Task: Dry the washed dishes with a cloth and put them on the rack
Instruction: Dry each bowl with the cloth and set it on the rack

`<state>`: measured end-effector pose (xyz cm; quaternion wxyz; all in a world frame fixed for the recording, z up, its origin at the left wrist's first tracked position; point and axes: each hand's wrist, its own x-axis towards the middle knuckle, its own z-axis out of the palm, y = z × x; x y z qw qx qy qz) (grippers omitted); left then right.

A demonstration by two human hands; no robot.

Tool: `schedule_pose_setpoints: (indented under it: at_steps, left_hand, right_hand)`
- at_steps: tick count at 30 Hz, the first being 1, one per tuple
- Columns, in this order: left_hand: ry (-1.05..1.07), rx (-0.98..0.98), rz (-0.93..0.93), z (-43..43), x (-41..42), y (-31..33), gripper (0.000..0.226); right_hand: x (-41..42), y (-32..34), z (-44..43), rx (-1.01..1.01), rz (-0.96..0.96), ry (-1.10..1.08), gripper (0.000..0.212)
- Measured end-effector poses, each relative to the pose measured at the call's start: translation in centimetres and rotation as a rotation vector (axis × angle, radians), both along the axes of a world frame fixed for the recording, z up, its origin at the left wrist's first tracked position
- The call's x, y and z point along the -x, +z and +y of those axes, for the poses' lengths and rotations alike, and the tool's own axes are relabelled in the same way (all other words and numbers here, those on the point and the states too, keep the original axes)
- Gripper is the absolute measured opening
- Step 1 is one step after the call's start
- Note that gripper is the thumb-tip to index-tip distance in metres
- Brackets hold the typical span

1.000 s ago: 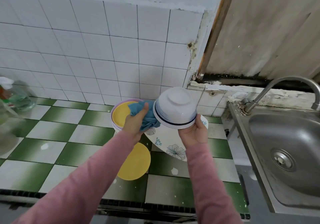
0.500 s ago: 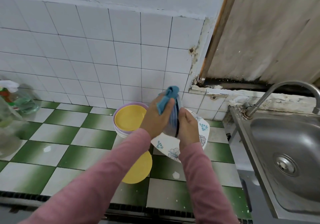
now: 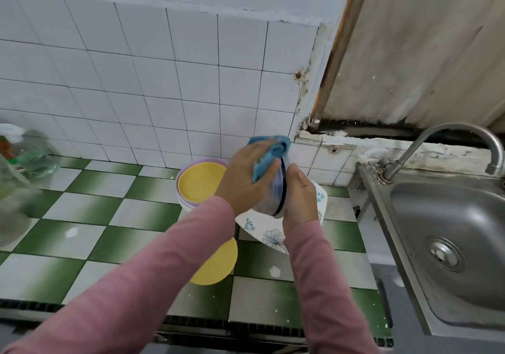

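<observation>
Tipped edge-on now, white dark-rimmed bowl (image 3: 275,189), right hand (image 3: 299,198) clasping it, left hand (image 3: 246,178) clutching blue cloth (image 3: 269,154) against it. A wet slip could strike the white floral plate (image 3: 270,234) beneath.

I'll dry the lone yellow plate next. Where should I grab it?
Probably its near rim, from the front: the yellow plate lies flat on the counter, so only the rim offers a pinch, and that side is free.
</observation>
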<state>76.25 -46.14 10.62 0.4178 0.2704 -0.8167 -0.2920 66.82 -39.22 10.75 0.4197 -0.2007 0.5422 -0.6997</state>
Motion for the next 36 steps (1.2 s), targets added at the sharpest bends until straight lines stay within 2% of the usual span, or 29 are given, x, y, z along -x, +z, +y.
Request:
schedule_pose_setpoints:
  at_steps: [1,2,3,5,7,10,12,14,16,18,20,22,24,25,27,30,32,36]
  left_hand:
    - [-0.034,0.107,-0.040,0.1,-0.1,-0.1,0.040]
    - [-0.059,0.112,-0.065,0.0,-0.1,-0.4,0.041]
    - [-0.065,0.019,-0.038,0.2,0.0,-0.3,0.037]
    - [-0.017,-0.326,0.097,0.4,0.4,-0.1,0.024]
    - [0.086,-0.686,0.212,-0.1,0.6,0.0,0.042]
    - [0.104,-1.006,0.368,-1.2,0.3,-0.6,0.053]
    - [0.092,-1.125,0.456,-1.6,-0.1,-1.1,0.066]
    - [0.089,-1.178,0.551,-1.5,-0.1,-1.8,0.069]
    - [0.162,-1.127,0.575,-0.4,0.3,-2.1,0.055]
    - [0.235,-0.982,0.547,1.3,0.9,-2.6,0.037]
    - [0.258,-0.802,0.513,3.2,1.5,-2.9,0.047]
    - [0.186,-0.470,0.430,3.9,2.0,-3.5,0.059]
    - [0.129,-0.122,0.263,3.4,2.3,-4.1,0.052]
    - [0.122,-0.047,0.208,2.8,2.2,-4.2,0.051]
    - [0.108,-0.083,0.205,1.8,2.1,-3.2,0.050]
    - [0.130,-0.361,0.184,0.0,1.9,-1.4,0.043]
    - [0.129,-0.405,0.145,-0.3,2.0,-0.8,0.035]
    - [0.039,0.133,-0.091,0.2,1.7,-2.7,0.052]
  right_hand:
    - [0.0,0.2,0.0,0.021,-0.015,0.003,0.034]
    - [0.0,0.3,0.1,0.028,0.009,0.007,0.034]
    - [0.0,0.3,0.1,0.012,0.081,0.008,0.035]
    - [0.2,0.4,0.5,-0.031,0.249,0.004,0.037]
    - [0.7,0.6,0.9,-0.033,0.282,-0.004,0.035]
    - [1.2,0.8,1.3,-0.029,0.035,-0.054,0.028]
    - [1.0,0.7,1.2,-0.001,-0.168,-0.077,0.036]
    - [0.7,0.4,0.9,0.104,-0.367,-0.085,0.048]
    - [0.3,0.7,0.7,0.193,-0.524,-0.108,0.049]
    - [0.0,0.8,0.3,0.265,-0.641,-0.138,0.048]
    - [-0.2,0.5,-0.1,0.314,-0.697,-0.152,0.048]
    - [-0.8,0.2,-0.4,0.308,-0.706,-0.120,0.049]
    - [-1.1,-0.1,-0.5,0.279,-0.676,-0.092,0.048]
    - [-1.0,-0.3,-0.4,0.259,-0.640,-0.085,0.046]
    - [-0.6,-0.6,-0.3,0.236,-0.535,-0.070,0.042]
    - [-0.3,-0.5,-0.2,0.175,-0.446,-0.058,0.042]
    - [-0.1,-0.6,-0.3,0.136,-0.413,-0.065,0.039]
    - [0.4,-0.5,-0.5,0.068,-0.271,-0.012,0.028]
